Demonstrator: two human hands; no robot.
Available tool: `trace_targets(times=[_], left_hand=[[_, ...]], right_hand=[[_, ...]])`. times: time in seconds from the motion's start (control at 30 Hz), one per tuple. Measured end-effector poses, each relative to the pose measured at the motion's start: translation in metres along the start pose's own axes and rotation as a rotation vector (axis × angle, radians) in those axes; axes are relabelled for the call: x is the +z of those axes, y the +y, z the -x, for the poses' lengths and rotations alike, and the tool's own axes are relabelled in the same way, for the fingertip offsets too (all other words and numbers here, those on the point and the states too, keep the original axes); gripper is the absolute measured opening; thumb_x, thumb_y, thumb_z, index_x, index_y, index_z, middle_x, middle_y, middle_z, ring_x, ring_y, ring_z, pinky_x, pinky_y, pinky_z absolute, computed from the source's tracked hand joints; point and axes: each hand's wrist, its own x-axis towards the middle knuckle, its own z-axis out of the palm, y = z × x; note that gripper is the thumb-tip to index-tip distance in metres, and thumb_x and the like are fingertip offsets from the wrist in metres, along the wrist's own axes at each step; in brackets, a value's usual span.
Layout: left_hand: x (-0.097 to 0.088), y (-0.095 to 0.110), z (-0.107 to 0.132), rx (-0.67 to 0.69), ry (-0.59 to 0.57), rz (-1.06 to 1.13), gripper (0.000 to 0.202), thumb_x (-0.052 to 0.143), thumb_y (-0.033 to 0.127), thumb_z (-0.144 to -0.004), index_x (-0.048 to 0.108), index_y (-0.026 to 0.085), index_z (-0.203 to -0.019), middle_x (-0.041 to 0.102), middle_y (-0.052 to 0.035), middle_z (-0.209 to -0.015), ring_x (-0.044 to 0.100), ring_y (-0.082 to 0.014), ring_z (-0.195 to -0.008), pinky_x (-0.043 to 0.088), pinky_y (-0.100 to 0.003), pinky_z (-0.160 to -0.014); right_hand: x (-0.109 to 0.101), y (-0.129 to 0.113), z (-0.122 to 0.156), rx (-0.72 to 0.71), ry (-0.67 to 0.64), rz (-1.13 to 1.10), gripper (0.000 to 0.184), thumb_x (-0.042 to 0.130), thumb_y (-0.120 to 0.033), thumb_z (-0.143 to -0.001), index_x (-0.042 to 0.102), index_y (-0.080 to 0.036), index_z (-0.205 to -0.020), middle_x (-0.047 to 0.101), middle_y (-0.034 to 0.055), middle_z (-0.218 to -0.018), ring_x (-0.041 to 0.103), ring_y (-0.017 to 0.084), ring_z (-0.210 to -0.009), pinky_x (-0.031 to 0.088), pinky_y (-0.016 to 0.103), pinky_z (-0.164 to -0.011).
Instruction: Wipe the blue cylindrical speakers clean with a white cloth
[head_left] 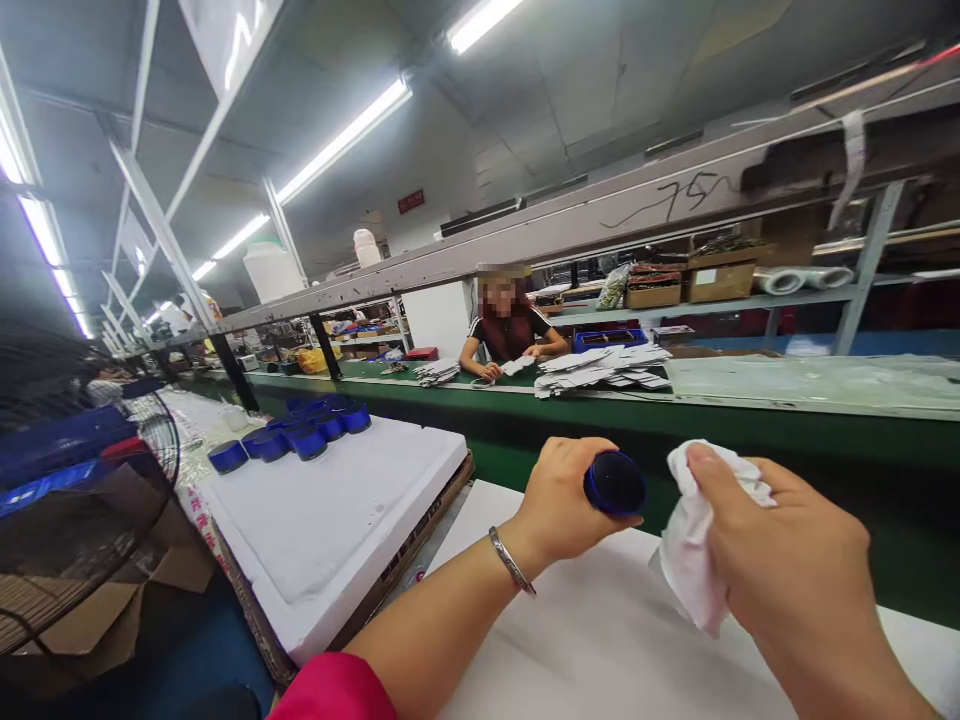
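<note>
My left hand [559, 500] is wrapped round a small dark blue round jar [615, 483], its end facing the camera. A thin bracelet sits on that wrist. My right hand [787, 560] pinches a crumpled white cloth [694, 540] just to the right of the jar, a small gap between them. Both hands hover over a white board [600, 640] on the workbench in front of me.
Several more blue jars [300, 432] stand at the far end of a white foam slab [337, 520] to the left. A black fan [75, 480] and cardboard box are at far left. Across the green conveyor [675, 415] a seated person handles white paper stacks [600, 367].
</note>
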Motion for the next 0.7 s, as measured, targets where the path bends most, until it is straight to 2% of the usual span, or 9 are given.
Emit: trace_targets(times=[0.07, 0.13, 0.23, 0.33, 0.4, 0.47, 0.53, 0.63, 0.7], left_hand=[[0.002, 0.008, 0.002, 0.005, 0.020, 0.001, 0.061, 0.109, 0.028, -0.068, 0.076, 0.028, -0.119, 0.082, -0.0058, -0.127, 0.069, -0.0357, -0.125, 0.059, -0.053, -0.116], [0.004, 0.014, 0.004, 0.010, 0.060, 0.011, 0.057, 0.105, 0.028, -0.072, 0.073, 0.028, -0.119, 0.081, -0.0069, -0.127, 0.067, -0.0364, -0.125, 0.059, -0.054, -0.114], [0.010, 0.021, 0.010, -0.007, 0.148, 0.021, 0.046, 0.095, 0.029, -0.082, 0.069, 0.028, -0.120, 0.078, -0.0096, -0.128, 0.067, -0.0373, -0.122, 0.059, -0.056, -0.111], [0.017, 0.022, 0.017, -0.025, 0.232, 0.048, 0.042, 0.088, 0.030, -0.088, 0.065, 0.028, -0.124, 0.075, -0.0111, -0.125, 0.069, -0.0365, -0.114, 0.060, -0.056, -0.104], [0.021, 0.020, 0.023, 0.006, 0.267, 0.067, 0.045, 0.088, 0.029, -0.086, 0.062, 0.027, -0.123, 0.074, -0.0116, -0.123, 0.070, -0.0365, -0.111, 0.060, -0.056, -0.102], [0.024, 0.017, 0.029, 0.042, 0.285, 0.106, 0.053, 0.090, 0.029, -0.082, 0.060, 0.027, -0.124, 0.073, -0.0119, -0.122, 0.071, -0.0368, -0.113, 0.061, -0.056, -0.103], [0.025, 0.017, 0.032, 0.041, 0.278, 0.181, 0.062, 0.095, 0.030, -0.078, 0.057, 0.028, -0.127, 0.072, -0.0114, -0.126, 0.072, -0.0358, -0.117, 0.062, -0.055, -0.107], [0.023, 0.018, 0.028, -0.085, 0.194, 0.310, 0.076, 0.105, 0.033, -0.072, 0.056, 0.028, -0.131, 0.072, -0.0094, -0.133, 0.074, -0.0324, -0.117, 0.063, -0.052, -0.108], [0.021, 0.013, 0.016, -0.218, 0.140, 0.292, 0.082, 0.111, 0.032, -0.066, 0.060, 0.028, -0.130, 0.072, -0.0085, -0.135, 0.073, -0.0327, -0.121, 0.062, -0.051, -0.111]], right_hand=[[0.004, 0.008, 0.004, -0.174, -0.034, 0.118, 0.048, 0.075, -0.072, -0.082, 0.072, -0.024, -0.083, 0.067, 0.0068, -0.073, 0.058, 0.024, -0.065, 0.042, 0.035, -0.054], [0.011, 0.014, 0.013, -0.312, -0.024, 0.156, 0.048, 0.066, -0.074, -0.086, 0.067, -0.026, -0.080, 0.066, 0.0070, -0.070, 0.056, 0.024, -0.063, 0.041, 0.035, -0.056], [0.026, 0.021, 0.028, -0.450, 0.027, 0.153, 0.044, 0.059, -0.072, -0.087, 0.058, -0.029, -0.080, 0.059, 0.0049, -0.066, 0.052, 0.024, -0.060, 0.038, 0.035, -0.060], [0.034, 0.022, 0.035, -0.545, 0.081, 0.209, 0.038, 0.053, -0.069, -0.086, 0.044, -0.033, -0.079, 0.049, 0.0033, -0.062, 0.049, 0.025, -0.058, 0.030, 0.035, -0.062], [0.031, 0.019, 0.029, -0.506, 0.093, 0.302, 0.032, 0.050, -0.062, -0.087, 0.039, -0.033, -0.079, 0.047, 0.0027, -0.062, 0.044, 0.024, -0.057, 0.026, 0.035, -0.062], [0.024, 0.012, 0.017, -0.357, 0.066, 0.399, 0.028, 0.054, -0.054, -0.088, 0.039, -0.032, -0.077, 0.046, 0.0018, -0.061, 0.037, 0.023, -0.055, 0.025, 0.035, -0.062], [0.016, 0.005, 0.005, -0.217, 0.026, 0.442, 0.028, 0.060, -0.048, -0.091, 0.042, -0.032, -0.075, 0.046, 0.0017, -0.060, 0.037, 0.024, -0.055, 0.027, 0.036, -0.062], [0.006, -0.006, -0.006, -0.149, 0.040, 0.438, 0.030, 0.065, -0.043, -0.092, 0.047, -0.032, -0.071, 0.051, 0.0037, -0.063, 0.045, 0.028, -0.060, 0.033, 0.038, -0.064], [0.002, -0.011, -0.008, -0.127, 0.061, 0.438, 0.030, 0.067, -0.041, -0.092, 0.050, -0.032, -0.069, 0.054, 0.0052, -0.065, 0.049, 0.029, -0.064, 0.035, 0.039, -0.067]])
